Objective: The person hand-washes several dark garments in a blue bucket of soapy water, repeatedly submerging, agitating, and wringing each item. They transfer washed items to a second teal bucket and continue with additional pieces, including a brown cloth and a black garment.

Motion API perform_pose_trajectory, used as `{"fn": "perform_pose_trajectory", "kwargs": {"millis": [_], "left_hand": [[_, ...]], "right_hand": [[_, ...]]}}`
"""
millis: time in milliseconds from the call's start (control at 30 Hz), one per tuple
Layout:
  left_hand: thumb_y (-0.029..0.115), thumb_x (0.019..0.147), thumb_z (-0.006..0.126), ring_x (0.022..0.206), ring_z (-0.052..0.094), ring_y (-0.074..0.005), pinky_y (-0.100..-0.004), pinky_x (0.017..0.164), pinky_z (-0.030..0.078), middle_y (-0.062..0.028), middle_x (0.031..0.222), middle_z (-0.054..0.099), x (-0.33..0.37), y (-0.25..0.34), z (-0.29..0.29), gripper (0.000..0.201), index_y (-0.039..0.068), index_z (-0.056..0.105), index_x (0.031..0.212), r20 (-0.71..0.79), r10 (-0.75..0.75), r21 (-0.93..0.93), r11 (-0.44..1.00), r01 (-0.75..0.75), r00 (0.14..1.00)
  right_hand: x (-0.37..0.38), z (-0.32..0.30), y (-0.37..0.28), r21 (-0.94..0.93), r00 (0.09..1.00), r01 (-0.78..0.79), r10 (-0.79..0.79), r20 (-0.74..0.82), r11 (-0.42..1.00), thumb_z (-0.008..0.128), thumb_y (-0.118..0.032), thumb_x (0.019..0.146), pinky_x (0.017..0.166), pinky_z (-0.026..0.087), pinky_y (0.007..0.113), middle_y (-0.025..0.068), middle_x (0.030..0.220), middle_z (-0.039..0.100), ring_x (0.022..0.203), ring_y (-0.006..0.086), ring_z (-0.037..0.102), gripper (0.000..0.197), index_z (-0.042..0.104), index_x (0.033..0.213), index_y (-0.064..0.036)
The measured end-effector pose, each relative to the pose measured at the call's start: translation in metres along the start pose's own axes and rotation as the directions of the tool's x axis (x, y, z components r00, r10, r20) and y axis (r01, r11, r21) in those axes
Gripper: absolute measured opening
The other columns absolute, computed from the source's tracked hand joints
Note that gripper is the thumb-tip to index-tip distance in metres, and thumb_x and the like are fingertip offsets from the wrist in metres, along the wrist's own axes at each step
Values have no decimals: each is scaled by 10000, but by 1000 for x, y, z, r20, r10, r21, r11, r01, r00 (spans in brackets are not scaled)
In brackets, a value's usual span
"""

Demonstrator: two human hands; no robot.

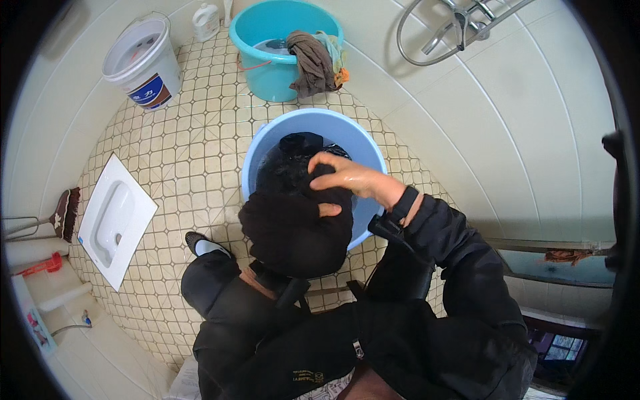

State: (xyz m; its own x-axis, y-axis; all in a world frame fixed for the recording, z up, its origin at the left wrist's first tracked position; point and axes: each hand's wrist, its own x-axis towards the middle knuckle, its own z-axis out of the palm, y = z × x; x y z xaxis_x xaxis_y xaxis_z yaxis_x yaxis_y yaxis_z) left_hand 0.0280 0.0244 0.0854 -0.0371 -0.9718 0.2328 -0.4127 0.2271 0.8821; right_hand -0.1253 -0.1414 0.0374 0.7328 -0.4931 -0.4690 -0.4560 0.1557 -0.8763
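Observation:
A dark, wet garment [293,230] is bunched up over the near side of a light blue basin [370,147]. My left hand [329,210] is mostly hidden under its folds; only one digit shows, pressed over the cloth. From the right, my right hand [353,179] reaches over the basin, its fingers curled around a raised fold of the same garment. More black cloth [300,143] lies in the water inside the basin. What kind of garment it is cannot be made out.
Behind the basin stands a turquoise tub [267,80] with a brown cloth [312,63] over its rim. A white bucket [143,67] and a white jug [206,23] are at the far left. A squat toilet [120,217] lies left; a shower tap [460,27] is on the wall.

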Motion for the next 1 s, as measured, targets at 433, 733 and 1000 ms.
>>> {"fn": "perform_pose_trajectory", "kwargs": {"millis": [433, 733, 1000], "left_hand": [[174, 867, 662, 990, 629, -174, -315, 847, 484, -66, 1021, 671, 1, -3, -17, 239, 61, 674, 1077, -29, -86, -59, 995, 84, 996], [163, 841, 677, 961, 635, -186, -323, 829, 494, -76, 1009, 670, -2, -12, -9, 268, 45, 658, 1080, 12, -49, -77, 996, 50, 999], [153, 817, 690, 935, 640, -197, -330, 813, 503, -85, 997, 668, -5, -17, 4, 296, 31, 644, 1083, 106, 58, -71, 996, -51, 993]], "right_hand": [[2, 14, 21, 921, 828, 84, -541, 148, 381, 839, -314, 712, 1037, 400, 550, 254, 1402, 441, 1271, 478, 446, 716, 500, 1320, -143], [-21, 13, -26, 404, 980, 95, -13, -201, 910, 772, -59, 719, 747, 515, 331, 64, 864, 601, 831, 197, 628, 239, 546, 798, -70], [5, 35, 19, 57, 895, -256, 258, -363, 965, 754, -130, 713, 759, 523, 322, 138, 911, 697, 813, 213, 663, 355, 658, 1000, 56]]}}
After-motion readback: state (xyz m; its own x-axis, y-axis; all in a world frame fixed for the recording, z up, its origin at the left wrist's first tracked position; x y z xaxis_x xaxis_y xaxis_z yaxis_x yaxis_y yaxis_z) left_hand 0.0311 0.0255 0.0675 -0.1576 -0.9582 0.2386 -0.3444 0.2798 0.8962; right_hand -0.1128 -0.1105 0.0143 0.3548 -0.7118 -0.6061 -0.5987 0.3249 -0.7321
